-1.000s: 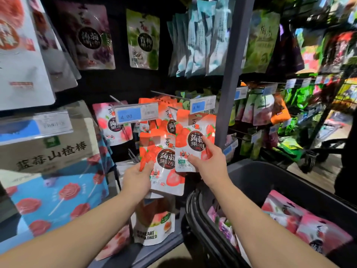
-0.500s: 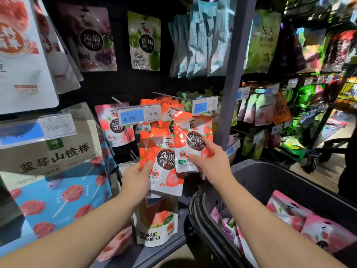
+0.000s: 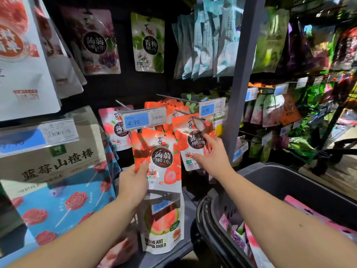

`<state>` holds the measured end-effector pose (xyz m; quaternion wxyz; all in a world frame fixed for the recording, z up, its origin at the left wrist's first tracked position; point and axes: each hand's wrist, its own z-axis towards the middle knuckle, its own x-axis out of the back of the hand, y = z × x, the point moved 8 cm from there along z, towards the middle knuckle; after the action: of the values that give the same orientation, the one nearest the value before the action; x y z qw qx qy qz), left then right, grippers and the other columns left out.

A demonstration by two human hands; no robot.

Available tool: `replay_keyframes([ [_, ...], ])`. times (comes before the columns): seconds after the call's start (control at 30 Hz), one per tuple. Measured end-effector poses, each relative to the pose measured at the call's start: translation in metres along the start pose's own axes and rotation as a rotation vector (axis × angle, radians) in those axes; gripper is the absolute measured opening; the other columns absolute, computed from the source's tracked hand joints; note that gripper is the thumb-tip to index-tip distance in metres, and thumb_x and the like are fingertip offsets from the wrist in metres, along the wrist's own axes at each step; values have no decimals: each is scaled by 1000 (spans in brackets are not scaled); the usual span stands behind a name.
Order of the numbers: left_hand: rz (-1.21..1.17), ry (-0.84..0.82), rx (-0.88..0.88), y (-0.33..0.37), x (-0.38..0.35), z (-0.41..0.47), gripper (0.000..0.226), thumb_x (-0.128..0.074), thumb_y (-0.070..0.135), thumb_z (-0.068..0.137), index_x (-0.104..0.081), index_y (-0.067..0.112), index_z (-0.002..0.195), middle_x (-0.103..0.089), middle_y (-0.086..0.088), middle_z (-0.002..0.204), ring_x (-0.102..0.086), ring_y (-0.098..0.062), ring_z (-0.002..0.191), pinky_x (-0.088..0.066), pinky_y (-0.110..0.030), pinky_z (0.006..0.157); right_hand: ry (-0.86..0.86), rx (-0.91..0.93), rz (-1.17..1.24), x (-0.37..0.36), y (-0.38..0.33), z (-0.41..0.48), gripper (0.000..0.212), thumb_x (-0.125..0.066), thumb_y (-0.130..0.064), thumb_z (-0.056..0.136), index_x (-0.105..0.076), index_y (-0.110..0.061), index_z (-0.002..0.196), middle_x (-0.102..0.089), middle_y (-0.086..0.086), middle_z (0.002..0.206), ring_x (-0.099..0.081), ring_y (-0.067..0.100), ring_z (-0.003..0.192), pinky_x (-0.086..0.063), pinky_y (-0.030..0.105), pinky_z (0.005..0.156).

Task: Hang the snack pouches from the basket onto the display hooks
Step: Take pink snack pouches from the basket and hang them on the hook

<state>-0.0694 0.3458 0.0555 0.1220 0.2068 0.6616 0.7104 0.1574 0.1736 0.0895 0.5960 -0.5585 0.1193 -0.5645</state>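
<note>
Now the right hand [image 3: 214,157] has lifted its pouch [image 3: 193,141] onto the hook [image 3: 190,115] at 1 o'clock, fingers straightened and merely touching, so likely hung; left hand [image 3: 133,180] grips the next pouch [image 3: 161,161] at centre, basket [image 3: 289,182] at 4 o'clock.

a grey upright post [image 3: 243,78] rises right of centre; dark back panel [image 3: 123,88] upper middle; brownish floor [image 3: 336,176] at right edge.
</note>
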Motion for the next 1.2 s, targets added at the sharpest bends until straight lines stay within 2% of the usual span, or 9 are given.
replay_keyframes([
  [0.2,-167,60,136,-16,5,20,36,-69,46,77,-70,9,78,-70,-7,77,-61,-23,72,-52,-43,72,-40,-15,-57,-30,2,42,82,-88,-22,74,-49,-25,145,-53,3,125,-57,16,111,-44,26,104],
  [0.3,-191,71,165,-21,8,26,25,-67,33,87,-74,10,81,-77,-13,87,-64,-27,75,-57,-55,79,-59,-23,-60,-48,3,55,82,-87,-22,76,-45,-28,147,-59,5,130,-60,25,118,-48,37,107],
  [0.47,-163,98,150,-17,16,35,35,-66,41,96,-76,10,86,-77,-10,82,-69,-27,77,-58,-55,82,-30,-2,-146,-71,6,72,83,-81,-28,84,-38,-28,155,-34,11,157,-40,31,142,-36,44,117],
  [0.63,-181,69,128,-8,10,32,26,-64,33,99,-76,11,90,-75,-3,78,-68,-20,68,-55,-32,64,-73,-64,-232,-81,10,79,80,-73,-28,94,-29,-34,160,-15,10,166,-26,30,150,-29,37,119],
  [0.77,-156,50,130,-11,7,28,19,-62,19,99,-75,10,88,-78,-9,84,-71,-26,76,-53,-34,69,-78,-41,-270,-74,6,63,81,-65,-41,97,-17,-35,162,9,11,169,-14,39,153,-26,48,122],
  [0.93,-144,18,151,-11,-1,16,20,-64,20,96,-75,5,88,-78,-10,82,-70,-28,75,-54,-38,72,-27,-16,-149,-50,-17,15,68,-51,-43,103,-21,-30,162,-39,18,147,-31,38,141,-31,52,117],
  [1.07,-175,-3,149,-1,-14,0,24,-67,35,96,-78,15,91,-79,-1,86,-73,-23,82,-57,-40,81,-225,-69,37,-44,-38,-34,71,-60,-49,98,-32,-23,159,-50,6,148,-45,15,137,-36,29,111],
  [1.13,-165,-27,136,5,-23,-9,26,-69,44,92,-79,21,90,-78,3,84,-73,-21,80,-57,-39,80,-306,-158,164,-44,-42,-54,90,-72,-51,89,-18,-35,160,-63,-7,128,-64,2,113,-48,20,96],
  [1.2,-158,-68,102,12,-34,-20,27,-73,47,86,-79,21,82,-76,-2,79,-66,-20,73,-55,-41,75,-321,-228,266,-39,-42,-65,98,-80,-28,88,-16,-21,161,-65,-13,102,-65,-8,75,-49,8,66],
])
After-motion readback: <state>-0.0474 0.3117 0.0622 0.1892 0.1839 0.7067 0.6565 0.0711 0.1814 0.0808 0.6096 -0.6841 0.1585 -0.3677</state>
